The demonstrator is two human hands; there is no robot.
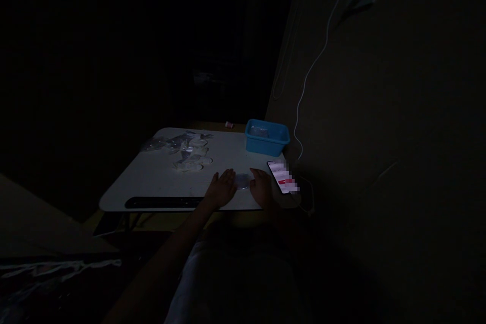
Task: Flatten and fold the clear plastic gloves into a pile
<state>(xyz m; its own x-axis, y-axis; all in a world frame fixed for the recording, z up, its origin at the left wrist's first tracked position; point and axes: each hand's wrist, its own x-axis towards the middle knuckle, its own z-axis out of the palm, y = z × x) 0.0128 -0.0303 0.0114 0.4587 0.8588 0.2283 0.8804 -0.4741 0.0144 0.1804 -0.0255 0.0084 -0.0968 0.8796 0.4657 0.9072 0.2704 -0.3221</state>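
A small, flat clear plastic packet [242,181] lies on the white table between my two hands. My left hand [222,190] rests at its left edge, fingers stretched out and palm partly turned up. On the other side, my right hand [261,187] is at the packet's right edge, with thumb and finger apart. Neither hand appears to grip the packet, though the dim light blurs details. Farther left on the table, several white pieces [192,157] lie beside crumpled clear plastic bags [157,144]; their kind is hard to make out.
A blue plastic basket [265,148] with clear packaging inside stands at the back right. A lit phone [281,176] lies at the right edge. A white cable [304,86] hangs from a wall socket. The folding table [125,182] has a black slot in front. The room is very dark.
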